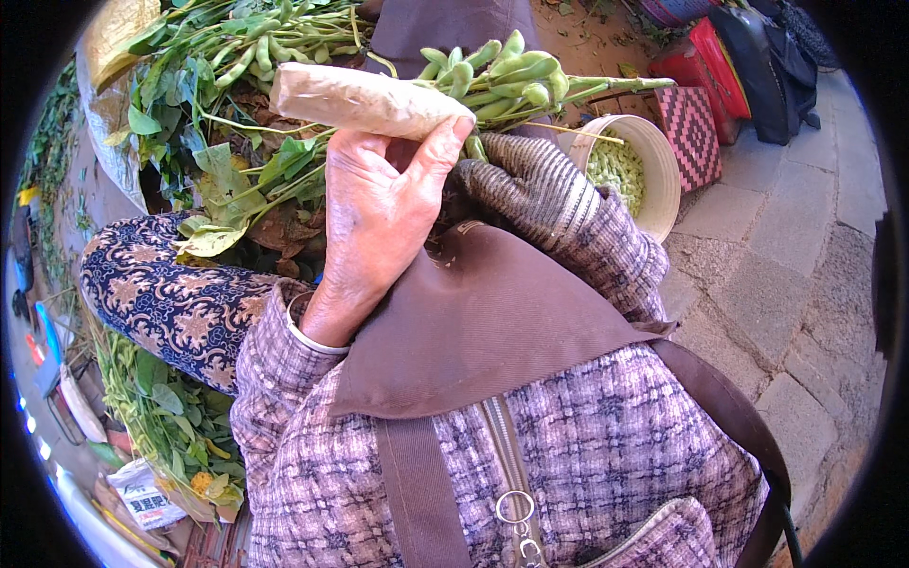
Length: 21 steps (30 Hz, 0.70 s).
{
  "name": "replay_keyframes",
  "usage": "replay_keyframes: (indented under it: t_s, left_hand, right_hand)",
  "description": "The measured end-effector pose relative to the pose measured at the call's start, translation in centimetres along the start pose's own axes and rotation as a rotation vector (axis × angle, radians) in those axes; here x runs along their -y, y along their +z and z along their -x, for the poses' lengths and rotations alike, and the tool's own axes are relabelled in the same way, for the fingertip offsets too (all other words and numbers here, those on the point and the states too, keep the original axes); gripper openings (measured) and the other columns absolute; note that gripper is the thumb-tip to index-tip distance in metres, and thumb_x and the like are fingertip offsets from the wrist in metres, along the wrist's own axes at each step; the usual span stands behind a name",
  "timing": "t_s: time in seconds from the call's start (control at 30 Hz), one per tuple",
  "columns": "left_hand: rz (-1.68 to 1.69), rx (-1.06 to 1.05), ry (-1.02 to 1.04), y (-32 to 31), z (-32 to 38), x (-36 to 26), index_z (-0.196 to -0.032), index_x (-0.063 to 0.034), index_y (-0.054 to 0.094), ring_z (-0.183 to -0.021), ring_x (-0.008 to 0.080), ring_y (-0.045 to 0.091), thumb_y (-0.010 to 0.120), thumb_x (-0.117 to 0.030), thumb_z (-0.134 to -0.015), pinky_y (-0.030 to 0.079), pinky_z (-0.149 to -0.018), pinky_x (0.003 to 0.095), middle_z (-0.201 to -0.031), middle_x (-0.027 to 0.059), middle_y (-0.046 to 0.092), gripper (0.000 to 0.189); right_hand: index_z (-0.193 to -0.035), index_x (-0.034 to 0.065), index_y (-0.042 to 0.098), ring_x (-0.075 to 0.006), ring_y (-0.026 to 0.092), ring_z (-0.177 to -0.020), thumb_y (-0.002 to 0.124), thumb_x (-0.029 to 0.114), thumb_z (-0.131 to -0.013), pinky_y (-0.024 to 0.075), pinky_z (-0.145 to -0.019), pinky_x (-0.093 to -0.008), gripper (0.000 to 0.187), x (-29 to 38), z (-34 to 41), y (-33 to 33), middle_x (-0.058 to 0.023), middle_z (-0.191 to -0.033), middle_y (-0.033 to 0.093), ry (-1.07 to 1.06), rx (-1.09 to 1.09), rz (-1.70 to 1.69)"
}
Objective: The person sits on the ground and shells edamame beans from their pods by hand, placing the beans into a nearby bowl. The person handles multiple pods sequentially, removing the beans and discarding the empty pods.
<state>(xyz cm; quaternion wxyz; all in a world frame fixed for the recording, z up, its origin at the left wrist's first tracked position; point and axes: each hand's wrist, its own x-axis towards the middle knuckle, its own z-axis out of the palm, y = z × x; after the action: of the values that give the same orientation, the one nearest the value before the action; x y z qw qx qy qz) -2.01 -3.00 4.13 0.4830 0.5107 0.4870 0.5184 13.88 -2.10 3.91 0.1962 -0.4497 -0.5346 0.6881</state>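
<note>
My bare left hand grips a pale, stubby cylinder with a wrinkled, wrapped-looking surface, the thumb pressed at its right end. Against that thumb, my right hand wears a striped knitted glove and has its fingers curled around a green pod; the fingertips are partly hidden. Just beyond both hands lies a cut soybean stalk with a cluster of plump green pods. More leafy soybean plants are heaped to the upper left. A brown apron covers my lap.
Beside my right forearm, a whitish bucket holds shelled green beans. A pink-and-black woven bag, a red bag and a black bag stand upper right on stone paving. Cut plants and a printed sack lie lower left.
</note>
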Motion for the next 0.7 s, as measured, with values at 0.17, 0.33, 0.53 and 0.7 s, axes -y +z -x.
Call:
replay_keyframes:
  t_s: [0.17, 0.33, 0.53, 0.7]
  left_hand:
    - [-0.086, -0.012, 0.056, 0.1, 0.0, 0.4, -0.088, 0.0029, 0.064, -0.068, 0.0072, 0.056, 0.067, -0.003, -0.082, 0.046, -0.064, 0.023, -0.076, 0.0028, 0.063, 0.009]
    - [-0.163, -0.028, 0.059, -0.1, 0.0, 1.0, -0.087, 0.0025, 0.064, -0.068, 0.0077, 0.056, 0.066, -0.004, -0.082, 0.046, -0.064, 0.0235, -0.075, 0.0031, 0.063, 0.009]
    - [-0.047, -0.007, 0.021, -0.1, 0.0, 0.9, -0.087, 0.0027, 0.064, -0.068, 0.0075, 0.056, 0.066, -0.006, -0.083, 0.046, -0.064, 0.0235, -0.075, 0.0033, 0.063, 0.01]
    - [-0.1, -0.016, 0.053, 0.0, 0.1, 1.0, -0.087, 0.0029, 0.064, -0.065, 0.0075, 0.055, 0.067, -0.006, -0.083, 0.045, -0.062, 0.0233, -0.073, 0.0031, 0.063, 0.01]
  right_hand:
    - [-0.113, -0.007, 0.053, -0.0173, 0.062, -0.09, 0.051, 0.023, -0.095, 0.0506, -0.081, -0.03, 0.035, -0.8, -0.4, 0.3, -0.0132, -0.097, 0.064, -0.013, -0.071, -0.033]
    - [-0.114, -0.0068, 0.053, -0.0173, 0.062, -0.09, 0.052, 0.022, -0.094, 0.0507, -0.081, -0.0299, 0.035, -0.8, -0.4, 0.3, -0.0132, -0.099, 0.064, -0.021, -0.096, -0.048]
    - [-0.115, -0.0066, 0.052, -0.0173, 0.062, -0.091, 0.052, 0.022, -0.094, 0.0507, -0.081, -0.0298, 0.035, -0.6, -0.1, 0.2, -0.0132, -0.1, 0.063, -0.019, -0.103, -0.091]
    - [-0.116, -0.0064, 0.052, -0.0173, 0.062, -0.091, 0.053, 0.022, -0.094, 0.0508, -0.08, -0.0297, 0.036, -1.0, -0.2, 0.2, -0.0133, -0.102, 0.063, -0.015, -0.115, -0.142]
